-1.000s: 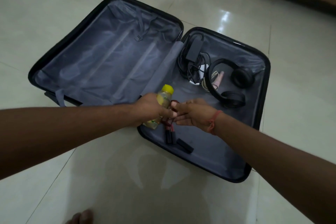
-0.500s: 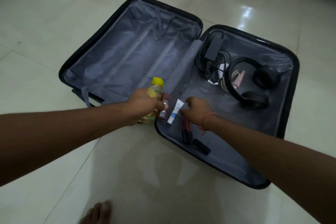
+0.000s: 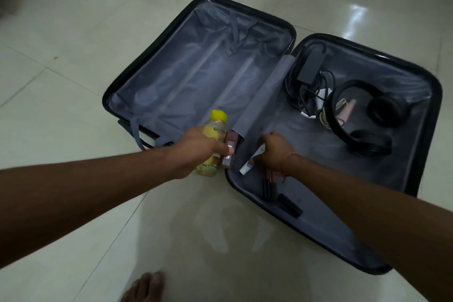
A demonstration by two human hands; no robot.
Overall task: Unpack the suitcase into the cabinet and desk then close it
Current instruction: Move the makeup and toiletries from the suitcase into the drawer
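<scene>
Over the black hard-shell suitcase [image 3: 362, 268] lying open on the tiled floor, our left hand [image 3: 196, 151] clasps a yellow-capped bottle [image 3: 213, 140] and maroon box [image 3: 228, 152], apparently freeing our right hand [image 3: 272, 152] to pinch a small white tube [image 3: 247, 167].

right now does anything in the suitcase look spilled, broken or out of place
Nothing stands out. The suitcase lies fully open on the floor, with no spill or damage showing. The black headphones sit beside a loosely tangled charger cable, untidy but not odd.
</scene>
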